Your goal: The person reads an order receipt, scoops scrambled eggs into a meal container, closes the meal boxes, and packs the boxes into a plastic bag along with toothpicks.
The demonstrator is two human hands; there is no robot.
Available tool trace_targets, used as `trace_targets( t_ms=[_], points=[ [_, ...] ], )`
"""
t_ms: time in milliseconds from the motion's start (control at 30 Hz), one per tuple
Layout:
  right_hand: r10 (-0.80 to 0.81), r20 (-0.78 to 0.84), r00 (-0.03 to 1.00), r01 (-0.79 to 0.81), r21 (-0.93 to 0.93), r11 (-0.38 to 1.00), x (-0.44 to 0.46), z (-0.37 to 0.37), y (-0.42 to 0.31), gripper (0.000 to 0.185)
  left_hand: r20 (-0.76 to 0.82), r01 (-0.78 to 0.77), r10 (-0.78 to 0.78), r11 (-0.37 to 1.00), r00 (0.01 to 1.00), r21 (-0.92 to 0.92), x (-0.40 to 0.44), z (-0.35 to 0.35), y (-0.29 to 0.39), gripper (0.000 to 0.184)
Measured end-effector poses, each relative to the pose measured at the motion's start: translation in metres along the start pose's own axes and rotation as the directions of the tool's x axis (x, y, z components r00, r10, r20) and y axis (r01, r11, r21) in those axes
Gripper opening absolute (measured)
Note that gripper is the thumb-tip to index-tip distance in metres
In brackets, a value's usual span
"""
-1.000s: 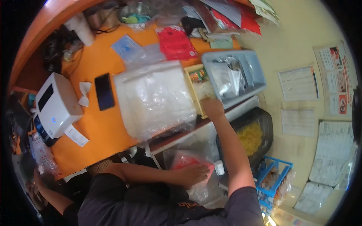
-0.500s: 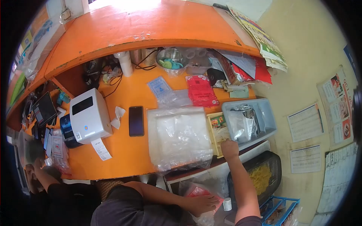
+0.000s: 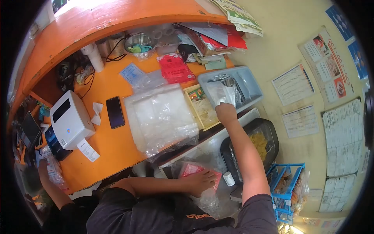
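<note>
My right hand (image 3: 226, 113) reaches over the near edge of a pale blue plastic tub (image 3: 249, 82). Its fingers are closed on the lower end of a silver-white pouch (image 3: 225, 94), which lies among other shiny packets in the tub. Lower down, my left hand (image 3: 200, 182) lies flat, palm down, over a pink packet (image 3: 190, 169) in clear plastic. A small white roll (image 3: 228, 178) stands just right of that hand. Beside the tub is a yellow tray (image 3: 204, 111) holding small packets and pale items.
A stack of clear plastic bags (image 3: 161, 117), a phone (image 3: 115, 112) and a white label printer (image 3: 72, 121) are on the orange desk (image 3: 105, 160). A black container (image 3: 255, 144) with yellow contents and a blue rack (image 3: 286, 179) stand at right. A co-worker's arm (image 3: 52, 185) is at far left.
My right hand has gone from the yellow tray's edge to the silver-white pouch in the tub. My left hand stays on the pink packet. The view has turned rightward and tilted.
</note>
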State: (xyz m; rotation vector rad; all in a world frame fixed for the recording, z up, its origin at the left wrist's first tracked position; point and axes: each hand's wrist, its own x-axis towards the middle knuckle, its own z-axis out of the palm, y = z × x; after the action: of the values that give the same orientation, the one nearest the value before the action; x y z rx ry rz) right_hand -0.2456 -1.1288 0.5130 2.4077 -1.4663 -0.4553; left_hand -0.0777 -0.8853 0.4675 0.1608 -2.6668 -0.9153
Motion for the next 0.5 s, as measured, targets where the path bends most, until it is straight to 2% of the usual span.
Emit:
trace_targets(
  t_ms=[100,167,267,367,500],
  points=[
    [0.080,-0.004,0.997,-0.080,0.069,0.994,-0.006,-0.003,0.005,0.015,-0.060,0.005,-0.004,1.000,0.998,0.019,0.000,0.010,-0.001,0.059],
    [0.171,-0.020,0.985,-0.168,0.115,0.979,-0.006,0.016,0.011,0.013,-0.023,0.018,-0.017,0.999,1.000,0.037,0.000,0.004,0.003,0.061],
    [0.283,0.013,0.959,-0.275,0.289,0.917,-0.008,0.045,0.021,0.014,0.016,0.030,-0.031,0.998,0.999,0.049,0.001,-0.004,0.006,0.063],
    [0.243,-0.024,0.970,-0.234,0.189,0.954,-0.017,0.037,0.017,0.014,0.006,0.029,-0.029,0.998,1.000,0.047,0.001,-0.001,0.007,0.065],
    [0.096,0.004,0.995,-0.096,-0.016,0.995,-0.021,0.012,0.001,0.013,-0.042,0.009,-0.006,0.997,0.999,0.070,0.001,0.006,0.003,0.068]
  ],
)
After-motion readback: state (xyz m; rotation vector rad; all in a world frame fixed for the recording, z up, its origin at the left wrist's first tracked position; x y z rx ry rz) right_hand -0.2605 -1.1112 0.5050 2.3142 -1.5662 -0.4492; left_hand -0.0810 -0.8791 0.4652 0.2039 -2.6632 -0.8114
